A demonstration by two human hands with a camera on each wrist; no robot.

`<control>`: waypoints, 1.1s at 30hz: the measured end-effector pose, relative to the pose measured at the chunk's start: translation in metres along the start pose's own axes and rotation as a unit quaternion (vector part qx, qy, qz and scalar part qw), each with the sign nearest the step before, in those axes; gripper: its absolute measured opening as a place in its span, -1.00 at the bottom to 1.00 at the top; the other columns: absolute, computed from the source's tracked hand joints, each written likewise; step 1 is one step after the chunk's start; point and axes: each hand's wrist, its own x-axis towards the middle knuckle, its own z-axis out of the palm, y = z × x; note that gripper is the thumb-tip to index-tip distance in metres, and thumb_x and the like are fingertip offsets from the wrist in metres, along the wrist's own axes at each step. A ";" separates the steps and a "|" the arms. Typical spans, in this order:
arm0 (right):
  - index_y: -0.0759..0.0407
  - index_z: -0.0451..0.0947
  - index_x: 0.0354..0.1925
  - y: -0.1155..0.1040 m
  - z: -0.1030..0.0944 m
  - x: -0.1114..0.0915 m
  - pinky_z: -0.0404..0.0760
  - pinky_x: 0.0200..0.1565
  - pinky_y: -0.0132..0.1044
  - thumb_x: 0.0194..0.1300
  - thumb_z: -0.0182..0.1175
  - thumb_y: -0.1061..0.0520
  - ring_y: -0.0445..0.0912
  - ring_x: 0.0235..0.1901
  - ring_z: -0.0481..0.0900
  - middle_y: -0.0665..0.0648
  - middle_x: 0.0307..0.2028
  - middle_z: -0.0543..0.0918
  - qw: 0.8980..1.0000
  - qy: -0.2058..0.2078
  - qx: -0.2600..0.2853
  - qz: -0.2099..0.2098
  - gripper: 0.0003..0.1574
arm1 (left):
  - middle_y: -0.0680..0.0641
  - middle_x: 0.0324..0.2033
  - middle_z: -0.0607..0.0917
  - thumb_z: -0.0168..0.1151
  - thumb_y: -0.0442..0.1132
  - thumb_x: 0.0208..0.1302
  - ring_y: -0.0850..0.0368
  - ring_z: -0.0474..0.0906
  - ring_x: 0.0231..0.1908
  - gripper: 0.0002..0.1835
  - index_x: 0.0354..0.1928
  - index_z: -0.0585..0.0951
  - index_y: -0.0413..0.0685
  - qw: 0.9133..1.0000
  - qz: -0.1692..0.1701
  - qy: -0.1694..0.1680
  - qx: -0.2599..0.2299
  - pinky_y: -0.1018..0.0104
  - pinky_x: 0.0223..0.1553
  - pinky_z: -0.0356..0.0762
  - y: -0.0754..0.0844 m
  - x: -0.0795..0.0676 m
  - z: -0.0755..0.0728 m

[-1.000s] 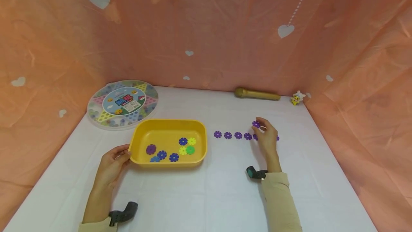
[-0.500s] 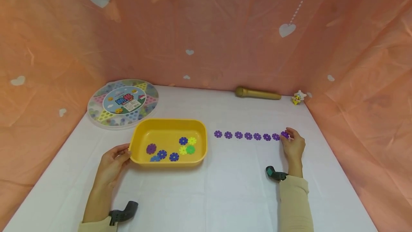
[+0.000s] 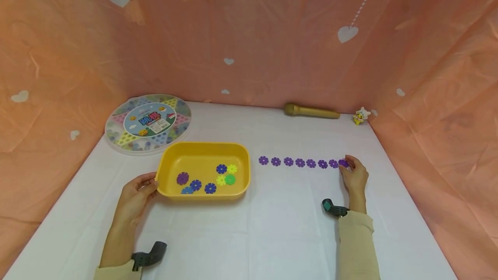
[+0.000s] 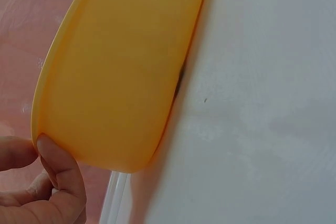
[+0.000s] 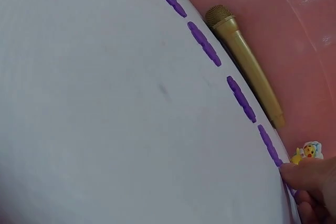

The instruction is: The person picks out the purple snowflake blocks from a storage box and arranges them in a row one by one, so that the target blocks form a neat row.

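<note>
My left hand (image 3: 134,195) grips the left rim of a yellow plastic tray (image 3: 202,148), thumb on the near side, as the left wrist view also shows. Inside the tray lie several snowflake discs: blue ones, yellow ones, a green disc (image 3: 230,179) and a dark purple disc (image 3: 182,179). Right of the tray, a row of purple snowflake discs (image 3: 288,161) runs across the white tablecloth. At its right end my right hand (image 3: 355,178) pinches a purple snowflake disc (image 3: 342,163), partly hidden by the fingers and close beside its neighbour.
A round, clear-lidded board game (image 3: 149,120) lies behind the tray. A gold toy microphone (image 3: 313,111) and a small yellow-and-white figurine (image 3: 361,116) stand along the back edge. Orange cloth with hearts (image 3: 249,33) encloses the table's back and sides.
My right hand has carried its purple disc from above the row to the row's right end and lowered it there. The left hand keeps its hold on the tray.
</note>
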 end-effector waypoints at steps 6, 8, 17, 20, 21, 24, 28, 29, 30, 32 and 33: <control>0.39 0.42 0.10 0.000 -0.001 0.000 0.32 0.20 -0.02 0.22 0.15 0.34 0.22 0.13 0.39 0.40 0.08 0.48 1.000 -0.002 -0.007 0.007 -0.55 | 0.10 -0.37 0.44 0.06 -0.47 0.28 0.27 0.42 -0.41 -0.63 0.10 0.34 -0.47 1.000 0.010 -0.003 -0.003 0.52 -0.32 0.53 -0.001 0.000 0.000; 0.39 0.42 0.10 -0.001 -0.001 0.000 0.32 0.20 0.00 0.23 0.14 0.33 0.22 0.13 0.39 0.41 0.08 0.48 1.000 -0.003 -0.009 0.010 -0.55 | 0.09 -0.37 0.44 0.05 -0.47 0.28 0.27 0.42 -0.41 -0.63 0.11 0.33 -0.48 1.000 0.012 -0.004 -0.003 0.52 -0.32 0.53 -0.001 0.000 0.000; 0.40 0.43 0.10 0.000 0.000 -0.002 0.33 0.18 0.01 0.25 0.12 0.32 0.23 0.11 0.38 0.42 0.07 0.47 1.000 0.012 -0.013 0.022 -0.57 | 0.06 -0.34 0.45 0.07 -0.44 0.29 0.29 0.44 -0.40 -0.61 0.11 0.32 -0.49 1.000 0.020 -0.012 0.001 0.52 -0.31 0.53 -0.002 0.000 -0.002; 0.41 0.43 0.09 0.001 0.000 -0.002 0.34 0.18 0.01 0.25 0.12 0.32 0.23 0.11 0.39 0.42 0.07 0.47 1.000 0.018 -0.016 0.019 -0.58 | 0.03 -0.33 0.45 0.08 -0.44 0.28 0.29 0.44 -0.41 -0.60 0.11 0.32 -0.51 1.000 0.019 -0.013 -0.005 0.52 -0.32 0.53 -0.003 0.000 -0.002; 0.41 0.43 0.09 0.001 0.000 -0.002 0.34 0.18 0.01 0.25 0.12 0.32 0.23 0.10 0.39 0.42 0.07 0.47 1.000 0.018 -0.015 0.018 -0.58 | 0.03 -0.34 0.45 0.08 -0.43 0.28 0.29 0.44 -0.41 -0.60 0.11 0.32 -0.51 1.000 0.020 -0.014 -0.005 0.52 -0.32 0.53 -0.003 0.000 -0.002; 0.40 0.44 0.09 -0.002 -0.002 -0.002 0.37 0.15 -0.01 0.25 0.12 0.31 0.21 0.07 0.41 0.40 0.05 0.49 0.999 0.029 -0.005 0.019 -0.58 | 0.02 -0.34 0.45 0.09 -0.44 0.27 0.28 0.44 -0.41 -0.61 0.09 0.33 -0.50 1.000 0.020 -0.014 -0.011 0.51 -0.32 0.53 -0.003 0.000 -0.002; 0.38 0.48 0.07 -0.021 -0.007 0.000 0.42 0.07 -0.08 0.23 0.15 0.30 0.12 -0.04 0.48 0.36 -0.02 0.56 0.998 0.052 0.032 -0.010 -0.59 | 0.02 -0.34 0.44 0.08 -0.44 0.28 0.28 0.44 -0.41 -0.62 0.09 0.34 -0.49 1.000 0.019 -0.013 -0.007 0.51 -0.32 0.53 -0.003 0.000 -0.002; 0.37 0.49 0.06 -0.030 -0.008 0.001 0.44 0.05 -0.12 0.23 0.16 0.29 0.08 -0.07 0.48 0.35 -0.04 0.57 0.997 0.054 0.045 -0.021 -0.60 | 0.03 -0.34 0.44 0.08 -0.44 0.28 0.28 0.44 -0.41 -0.63 0.09 0.34 -0.49 1.000 0.018 -0.012 -0.008 0.51 -0.32 0.53 -0.003 0.000 -0.002; 0.36 0.50 0.06 -0.041 -0.009 0.001 0.47 0.04 -0.19 0.23 0.17 0.28 0.04 -0.08 0.50 0.33 -0.05 0.58 0.996 0.051 0.057 -0.033 -0.60 | 0.04 -0.34 0.44 0.06 -0.45 0.29 0.28 0.44 -0.41 -0.63 0.09 0.34 -0.48 1.000 0.018 -0.012 -0.007 0.51 -0.32 0.53 -0.002 0.000 -0.001; 0.35 0.52 0.04 -0.065 -0.008 0.001 0.50 0.00 -0.34 0.23 0.19 0.28 -0.05 -0.12 0.52 0.32 -0.08 0.59 0.993 0.043 0.088 -0.069 -0.61 | 0.05 -0.35 0.45 0.06 -0.45 0.29 0.28 0.44 -0.41 -0.64 0.09 0.34 -0.48 1.000 0.016 -0.011 -0.011 0.51 -0.32 0.53 -0.002 0.000 -0.001; 0.36 0.53 0.03 -0.078 -0.005 -0.001 0.51 -0.02 -0.40 0.22 0.20 0.27 -0.08 -0.14 0.53 0.31 -0.10 0.60 0.990 0.035 0.109 -0.087 -0.62 | 0.06 -0.35 0.45 0.07 -0.45 0.28 0.28 0.44 -0.41 -0.64 0.09 0.35 -0.48 1.000 0.015 -0.011 -0.014 0.52 -0.32 0.53 -0.002 0.000 -0.001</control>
